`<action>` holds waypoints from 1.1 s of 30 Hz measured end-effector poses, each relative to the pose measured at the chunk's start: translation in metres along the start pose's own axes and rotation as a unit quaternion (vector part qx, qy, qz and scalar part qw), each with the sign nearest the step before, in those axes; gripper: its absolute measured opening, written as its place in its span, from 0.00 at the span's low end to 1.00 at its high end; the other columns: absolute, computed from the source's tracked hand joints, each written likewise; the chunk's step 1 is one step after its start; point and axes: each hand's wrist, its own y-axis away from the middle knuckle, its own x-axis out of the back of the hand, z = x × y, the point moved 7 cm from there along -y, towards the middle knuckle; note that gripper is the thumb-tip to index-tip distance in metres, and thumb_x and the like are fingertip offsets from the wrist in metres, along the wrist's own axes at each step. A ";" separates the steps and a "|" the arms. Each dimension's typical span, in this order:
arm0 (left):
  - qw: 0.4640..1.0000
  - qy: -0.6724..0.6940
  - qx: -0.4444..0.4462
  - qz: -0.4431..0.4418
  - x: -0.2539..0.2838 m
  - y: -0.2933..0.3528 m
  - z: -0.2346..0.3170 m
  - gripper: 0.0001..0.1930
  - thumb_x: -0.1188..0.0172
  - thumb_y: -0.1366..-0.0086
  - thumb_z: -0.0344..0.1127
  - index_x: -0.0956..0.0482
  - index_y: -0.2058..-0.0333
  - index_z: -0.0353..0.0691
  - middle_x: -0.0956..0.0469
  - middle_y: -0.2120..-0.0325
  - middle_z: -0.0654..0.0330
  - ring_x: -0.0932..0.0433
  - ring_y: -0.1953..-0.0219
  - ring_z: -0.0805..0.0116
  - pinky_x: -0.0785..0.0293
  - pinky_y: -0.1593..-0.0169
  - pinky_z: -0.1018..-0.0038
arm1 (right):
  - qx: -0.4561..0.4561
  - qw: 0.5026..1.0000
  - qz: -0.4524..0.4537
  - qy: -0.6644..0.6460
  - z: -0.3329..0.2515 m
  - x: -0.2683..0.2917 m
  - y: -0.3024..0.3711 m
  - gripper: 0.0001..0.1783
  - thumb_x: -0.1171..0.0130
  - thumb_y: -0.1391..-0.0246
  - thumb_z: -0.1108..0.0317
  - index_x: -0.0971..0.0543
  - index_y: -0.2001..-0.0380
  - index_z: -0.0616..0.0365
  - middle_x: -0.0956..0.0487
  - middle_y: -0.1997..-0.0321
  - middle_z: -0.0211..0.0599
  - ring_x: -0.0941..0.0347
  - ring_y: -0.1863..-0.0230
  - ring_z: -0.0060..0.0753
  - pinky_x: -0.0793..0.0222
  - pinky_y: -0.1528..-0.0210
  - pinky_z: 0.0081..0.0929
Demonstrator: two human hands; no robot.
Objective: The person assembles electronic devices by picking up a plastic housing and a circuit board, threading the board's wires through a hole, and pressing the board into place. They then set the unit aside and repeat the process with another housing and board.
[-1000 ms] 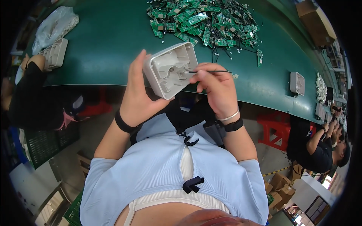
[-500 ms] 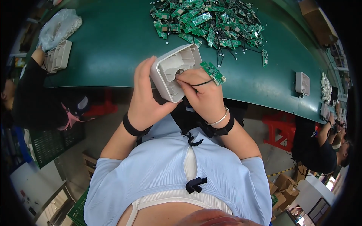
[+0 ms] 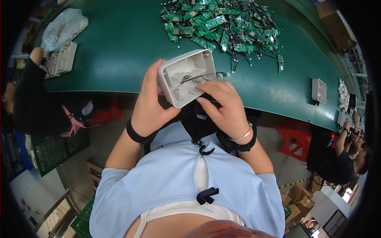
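My left hand [image 3: 152, 95] grips a light grey plastic housing [image 3: 167, 88] by its left side, thumb at the lower edge. The housing's hollow side faces up, showing ribs and a round recess. A thin dark wire [image 3: 194, 78] runs from that recess over the right wall to a small green circuit board [image 3: 223, 75], seen nearly edge-on and blurred. At the lower right rim is my right hand [image 3: 228, 105], its thumb and fingers apart. The index fingertip overlaps the inside of the rim; whether it touches cannot be made out.
A heap of green circuit boards [image 3: 222, 27] with black wires lies on the green table [image 3: 115, 47]. One board [image 3: 280, 64] lies apart. Another housing [image 3: 318, 90] sits right; further housings [image 3: 63, 59] and a clear bag [image 3: 63, 29] are left. People sit at both sides.
My right hand has withdrawn from the recess toward the lower right, fingers parting. The wire now stretches across the housing, and the board has moved off the back of that hand.
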 end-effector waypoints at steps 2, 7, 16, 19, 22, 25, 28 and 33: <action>1.000 0.007 0.004 -0.014 0.002 -0.002 -0.003 0.55 0.23 0.49 0.25 0.48 0.26 0.35 0.40 0.30 0.43 0.30 0.31 0.50 0.20 0.39 0.62 | -0.073 0.997 0.027 -0.031 0.013 0.006 0.012 0.12 0.31 0.43 0.76 0.15 0.55 0.60 0.18 0.60 0.37 0.23 0.63 0.29 0.27 0.60 0.24; 1.000 0.013 0.014 -0.020 0.005 -0.004 -0.006 0.54 0.23 0.48 0.26 0.47 0.26 0.36 0.39 0.30 0.45 0.30 0.31 0.51 0.20 0.38 0.63 | -0.287 0.935 0.115 -0.175 0.057 0.011 0.025 0.10 0.32 0.42 0.78 0.15 0.56 0.59 0.17 0.54 0.34 0.24 0.57 0.21 0.28 0.56 0.19; 0.998 0.036 0.035 -0.039 0.003 -0.004 -0.011 0.57 0.23 0.47 0.24 0.52 0.25 0.35 0.40 0.28 0.46 0.27 0.32 0.53 0.24 0.35 0.62 | -0.053 0.983 0.160 -0.074 0.047 0.033 -0.001 0.11 0.30 0.47 0.79 0.14 0.59 0.59 0.15 0.47 0.36 0.19 0.58 0.31 0.28 0.54 0.26; 0.997 -0.055 -0.044 -0.005 0.005 -0.003 0.000 0.54 0.22 0.50 0.27 0.46 0.27 0.35 0.35 0.35 0.46 0.30 0.33 0.51 0.25 0.36 0.60 | 0.000 0.998 0.055 -0.009 0.012 0.041 -0.009 0.11 0.29 0.50 0.78 0.14 0.61 0.59 0.14 0.49 0.36 0.18 0.57 0.37 0.27 0.53 0.30; 0.999 -0.005 -0.052 0.009 -0.003 0.001 -0.004 0.55 0.22 0.51 0.28 0.46 0.27 0.34 0.36 0.34 0.45 0.31 0.32 0.50 0.27 0.34 0.59 | 0.029 0.999 -0.025 -0.009 -0.005 0.029 -0.009 0.11 0.28 0.52 0.77 0.14 0.62 0.58 0.14 0.51 0.35 0.18 0.57 0.40 0.27 0.53 0.33; 0.998 0.019 -0.052 0.011 -0.005 0.000 -0.003 0.55 0.23 0.51 0.28 0.46 0.27 0.34 0.36 0.33 0.45 0.31 0.32 0.50 0.26 0.35 0.59 | 0.036 0.993 -0.084 -0.080 -0.011 0.013 -0.009 0.11 0.27 0.53 0.76 0.14 0.64 0.58 0.13 0.54 0.35 0.19 0.57 0.41 0.28 0.52 0.35; 0.999 0.019 -0.041 0.002 -0.002 -0.001 -0.003 0.55 0.23 0.52 0.27 0.47 0.27 0.35 0.36 0.32 0.45 0.30 0.33 0.50 0.24 0.36 0.60 | 0.049 0.984 -0.112 -0.126 -0.005 0.005 -0.003 0.09 0.27 0.53 0.76 0.14 0.66 0.57 0.14 0.53 0.35 0.19 0.57 0.40 0.28 0.51 0.36; 0.998 0.057 0.024 0.001 0.001 0.001 -0.005 0.55 0.23 0.51 0.28 0.47 0.27 0.36 0.37 0.31 0.45 0.26 0.35 0.50 0.18 0.44 0.63 | 0.077 0.988 -0.120 -0.054 -0.015 -0.001 -0.002 0.09 0.27 0.53 0.76 0.15 0.66 0.57 0.15 0.53 0.35 0.20 0.55 0.41 0.28 0.51 0.37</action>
